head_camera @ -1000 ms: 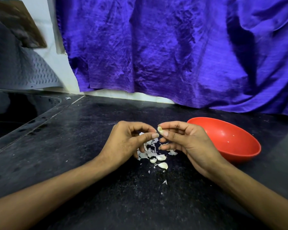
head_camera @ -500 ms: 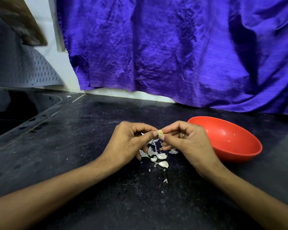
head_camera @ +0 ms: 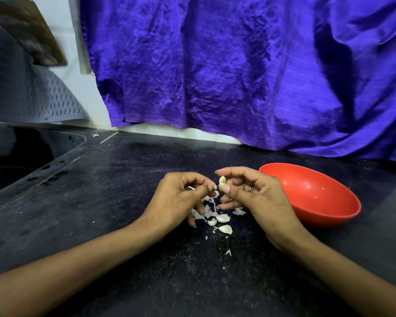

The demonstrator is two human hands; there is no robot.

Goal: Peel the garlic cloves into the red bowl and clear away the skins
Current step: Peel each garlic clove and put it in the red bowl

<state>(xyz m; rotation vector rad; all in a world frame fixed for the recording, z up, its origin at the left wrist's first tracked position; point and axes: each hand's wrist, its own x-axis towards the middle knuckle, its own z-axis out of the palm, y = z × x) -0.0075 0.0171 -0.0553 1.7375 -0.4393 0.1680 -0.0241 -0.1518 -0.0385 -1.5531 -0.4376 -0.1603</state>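
Note:
My right hand [head_camera: 256,197] pinches a pale garlic clove [head_camera: 222,180] between thumb and fingers, just left of the red bowl [head_camera: 329,213]. My left hand [head_camera: 178,200] is close beside it with fingers curled, and its thumb and forefinger pinch a small white piece of skin [head_camera: 213,186]. Below both hands, a heap of white skins [head_camera: 207,211] and loose garlic cloves [head_camera: 225,229] lies on the black counter [head_camera: 101,202]. The bowl looks empty apart from tiny specks.
A sink basin [head_camera: 21,161] drops away at the left of the counter. A purple cloth [head_camera: 238,76] hangs along the back wall. A grey perforated mat [head_camera: 28,97] leans at the far left. Small skin flakes [head_camera: 228,252] dot the counter near me.
The clove has become more exposed in my right hand. My left hand has drawn slightly away from it, holding a bit of skin. Both hands stay above the skin heap.

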